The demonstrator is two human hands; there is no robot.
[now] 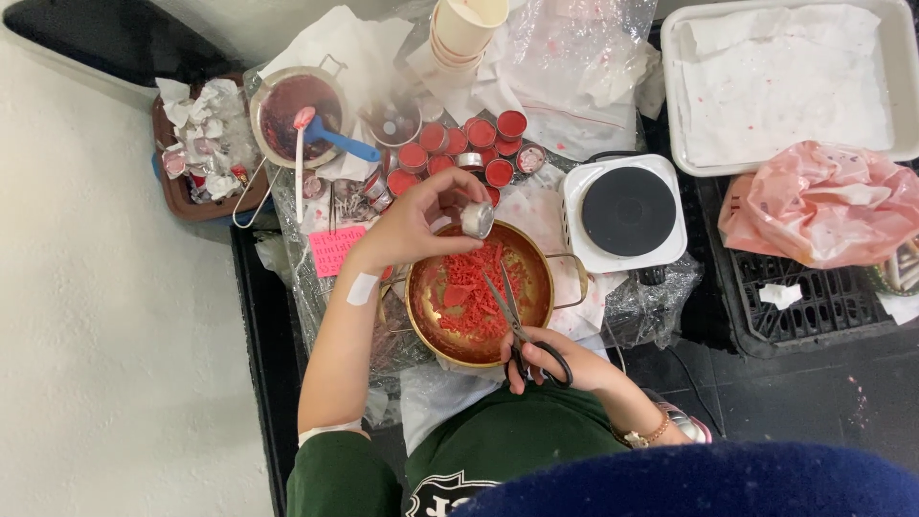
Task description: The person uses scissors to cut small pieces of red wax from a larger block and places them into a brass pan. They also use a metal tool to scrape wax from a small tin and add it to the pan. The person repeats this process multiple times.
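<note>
Two hands work over a brass pan (550, 263) of red shavings (469, 287): left hand (416, 222) pinches a small, seemingly empty tin (477, 219) at its twelve o'clock rim; right hand (550, 362) grips scissors (517, 321) at six

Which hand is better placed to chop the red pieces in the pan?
Probably the right hand: it holds the scissors, whose blades point into the red pieces in the pan. The left hand is busy holding a small tin above the pan.
</note>
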